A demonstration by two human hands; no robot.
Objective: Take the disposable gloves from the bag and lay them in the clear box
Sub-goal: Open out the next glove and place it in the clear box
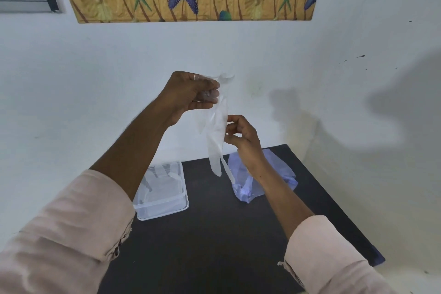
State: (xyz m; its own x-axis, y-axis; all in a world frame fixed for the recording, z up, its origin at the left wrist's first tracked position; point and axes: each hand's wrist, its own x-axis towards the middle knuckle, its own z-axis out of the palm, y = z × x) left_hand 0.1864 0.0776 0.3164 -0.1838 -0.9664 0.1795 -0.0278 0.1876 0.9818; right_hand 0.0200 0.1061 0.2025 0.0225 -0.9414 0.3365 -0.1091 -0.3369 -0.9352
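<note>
Gloves already lie in the clear box (164,198) at centre-left on the dark bench (214,234), the bag (267,174) slumped right of it. Held mid-frame, one glove (216,133) dangles: left hand (188,95) clamps its top, right hand (241,138) pinches its side. Static cling could leave it crumpled when released.

The glove (216,136) was thin, translucent plastic film, slightly crinkled. The box (164,200) was clear, glossy, smooth plastic. The bag (274,174) was thin, wrinkled, pale lilac plastic. The table (214,234) showed a dark matt surface. The sleeves (71,227) were soft matt cloth.
</note>
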